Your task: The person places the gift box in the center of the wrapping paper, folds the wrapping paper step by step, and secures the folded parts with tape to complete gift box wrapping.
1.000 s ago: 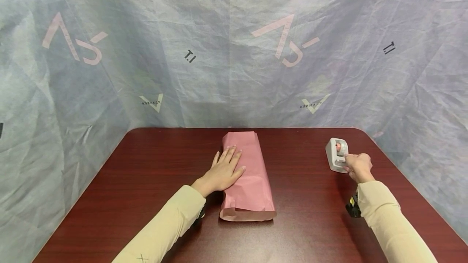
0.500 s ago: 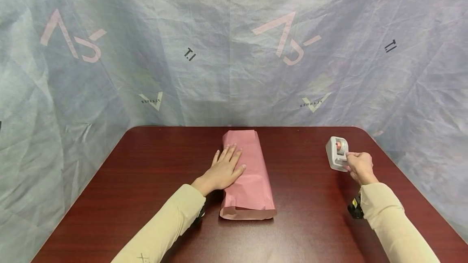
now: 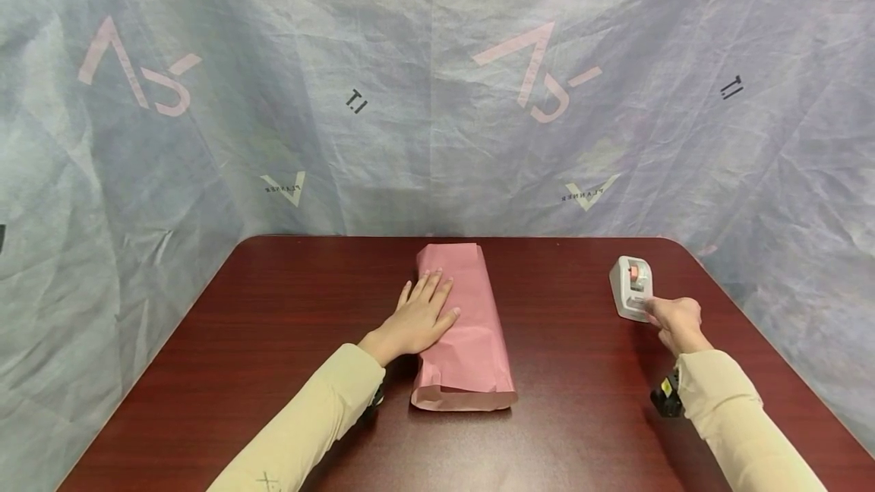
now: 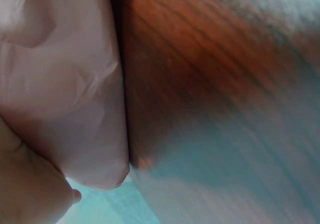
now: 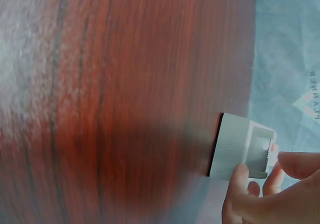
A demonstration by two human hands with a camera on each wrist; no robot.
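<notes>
Spread flat, my left hand (image 3: 413, 321) rests on the upper left side of a pink paper package (image 3: 472, 340), which lies lengthwise on the table. The package's near end shows a loose, unsealed paper edge. At the right, a pale grey tape dispenser (image 3: 630, 288) stands with a tape roll on an orange core (image 3: 634, 273). My right hand (image 3: 675, 319) is at its front end. In the right wrist view, thumb and index finger meet just beyond the toothed cutter (image 5: 269, 154), pinching the tape, while another fingertip touches the dispenser's front. The pinched tape end is hardly visible.
The dark red wooden table (image 3: 307, 279) has rounded far corners. Behind and beside it hangs a grey printed sheet (image 3: 410, 135). A black wrist camera (image 3: 666, 397) hangs under the right sleeve.
My right hand has come slightly toward me and lower, from beside the dispenser's middle to its front end. The left hand and the package have stayed in place.
</notes>
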